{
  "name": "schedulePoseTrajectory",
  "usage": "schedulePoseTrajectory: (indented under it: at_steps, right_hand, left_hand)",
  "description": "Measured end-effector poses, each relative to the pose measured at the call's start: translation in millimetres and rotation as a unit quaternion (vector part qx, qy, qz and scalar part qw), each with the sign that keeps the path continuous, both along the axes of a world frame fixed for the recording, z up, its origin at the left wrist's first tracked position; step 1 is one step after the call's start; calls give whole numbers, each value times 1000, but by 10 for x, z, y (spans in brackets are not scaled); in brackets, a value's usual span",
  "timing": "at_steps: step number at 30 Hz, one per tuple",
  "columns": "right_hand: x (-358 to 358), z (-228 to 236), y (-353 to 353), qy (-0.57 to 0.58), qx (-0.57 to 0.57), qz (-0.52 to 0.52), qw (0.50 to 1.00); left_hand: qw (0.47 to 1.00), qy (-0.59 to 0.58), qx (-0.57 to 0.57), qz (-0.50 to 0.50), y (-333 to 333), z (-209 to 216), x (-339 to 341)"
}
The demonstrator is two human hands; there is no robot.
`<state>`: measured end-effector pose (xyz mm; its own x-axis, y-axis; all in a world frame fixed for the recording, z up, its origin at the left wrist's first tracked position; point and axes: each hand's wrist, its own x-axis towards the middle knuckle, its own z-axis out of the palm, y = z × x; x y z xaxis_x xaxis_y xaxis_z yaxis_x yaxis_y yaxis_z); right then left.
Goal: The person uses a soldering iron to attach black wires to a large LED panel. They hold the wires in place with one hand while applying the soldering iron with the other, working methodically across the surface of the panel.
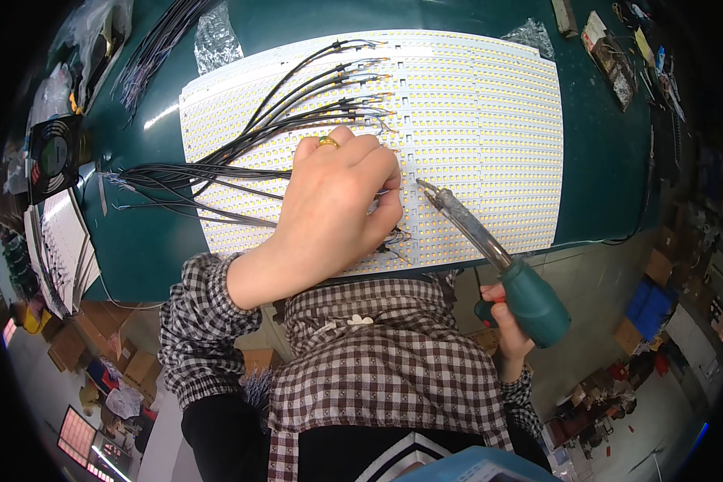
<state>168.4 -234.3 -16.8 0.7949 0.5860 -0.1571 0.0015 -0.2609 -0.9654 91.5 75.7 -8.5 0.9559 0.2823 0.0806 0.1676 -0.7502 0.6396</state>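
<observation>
My left hand (337,197), with a ring on one finger, is over the middle of a large white LED panel (498,145). Its thumb and fingertips are pinched together; what lies between them is hidden. Black cables (217,165) run from the left across the panel and pass under this hand; several end in thin bare wires along the panel's middle strip. My right hand (512,329) is wrapped round a soldering iron (538,309) with a green handle. The iron's tip points up and left, close to the panel just right of my left fingertips; whether it touches cannot be told.
The panel lies on a dark green table (610,161). A small black fan (55,157) stands at the left, beside a stack of white boards (60,241). More wires (157,52) lie at the far left. Cardboard boxes (140,369) are on the floor.
</observation>
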Motion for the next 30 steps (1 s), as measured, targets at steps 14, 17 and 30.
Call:
schedulePoseTrajectory:
  at_steps: [14,17,30]
  right_hand:
    - [15,-43,-27,24,53,-47,997]
    - [42,-51,-39,2,42,-38,998]
    - [52,-43,-31,-11,39,-27,999]
  left_hand:
    - [998,30,13,-46,53,306,-362]
    - [998,57,3,-40,-18,351,-394]
    - [996,36,-66,-46,8,176,-278]
